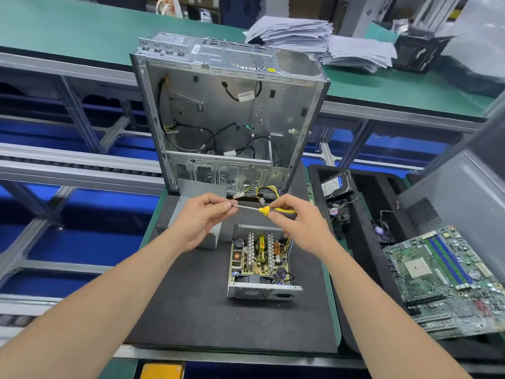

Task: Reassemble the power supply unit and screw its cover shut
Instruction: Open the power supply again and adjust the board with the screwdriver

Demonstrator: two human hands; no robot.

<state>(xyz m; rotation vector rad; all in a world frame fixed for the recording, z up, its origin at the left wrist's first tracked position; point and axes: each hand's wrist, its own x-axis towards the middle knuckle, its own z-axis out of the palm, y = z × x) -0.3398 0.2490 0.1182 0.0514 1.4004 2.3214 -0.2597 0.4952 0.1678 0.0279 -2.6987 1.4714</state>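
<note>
The open power supply unit sits on the black mat, its circuit board and heat sinks exposed and its vented end facing me. Its grey metal cover lies at the mat's far left, partly hidden behind my left hand. Above the unit, my right hand grips the yellow handle of a screwdriver held level. At the tip of the steel shaft, my left hand pinches with thumb and fingers; whether a screw sits there is hidden.
An empty computer case stands upright behind the mat, with a yellow-and-black cable bundle at its foot. A black foam tray to the right holds a hard drive and small fans. A motherboard lies at the right.
</note>
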